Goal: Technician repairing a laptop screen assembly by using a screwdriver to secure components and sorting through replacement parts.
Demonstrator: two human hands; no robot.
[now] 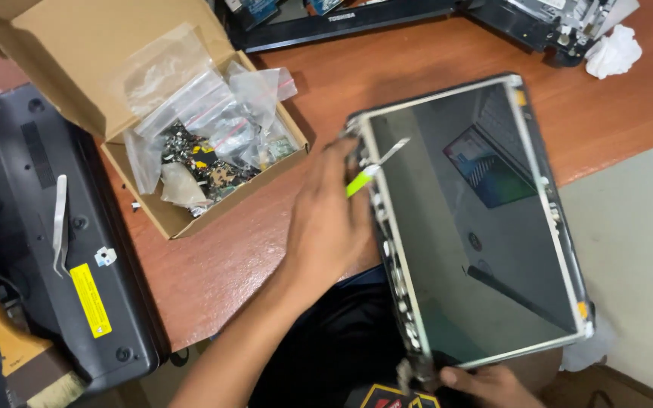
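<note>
Between left fingers (345, 162), green-handled screwdriver (376, 168)

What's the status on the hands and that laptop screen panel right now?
Left hand holds green-handled tool at screen panel edge. Right hand grips panel's lower corner. Cardboard box of bagged parts alongside.

Right hand (485, 385) cut off at bottom edge; screwdriver (376, 168) handle hidden in blurred left hand (330, 219).

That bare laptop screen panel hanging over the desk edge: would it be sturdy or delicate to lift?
Probably delicate: the screen panel looks thin, glassy and stripped of its bezel. It likely flexes if gripped by one corner. Its glossy face may be slippery, and it overhangs the desk, so it could tip.
</note>
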